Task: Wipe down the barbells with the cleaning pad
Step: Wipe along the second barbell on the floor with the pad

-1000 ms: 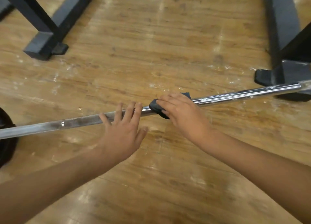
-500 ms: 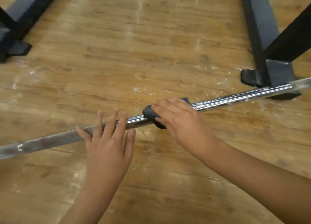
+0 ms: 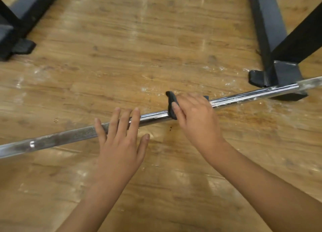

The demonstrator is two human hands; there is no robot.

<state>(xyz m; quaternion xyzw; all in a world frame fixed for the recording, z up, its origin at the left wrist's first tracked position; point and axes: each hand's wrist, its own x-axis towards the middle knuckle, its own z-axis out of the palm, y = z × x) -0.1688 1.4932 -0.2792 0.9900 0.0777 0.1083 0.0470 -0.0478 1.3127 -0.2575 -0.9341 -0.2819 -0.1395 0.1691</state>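
Pad (image 3: 171, 102) slid rightward along the barbell (image 3: 69, 137), right grip (image 3: 195, 115) holding it, left grip (image 3: 120, 144) wide, flat.

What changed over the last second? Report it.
The right hand slid the cleaning pad rightward along the barbell, away from the left hand. Unchanged: right hand grips the pad on the bar; left fingers lie straight across it.
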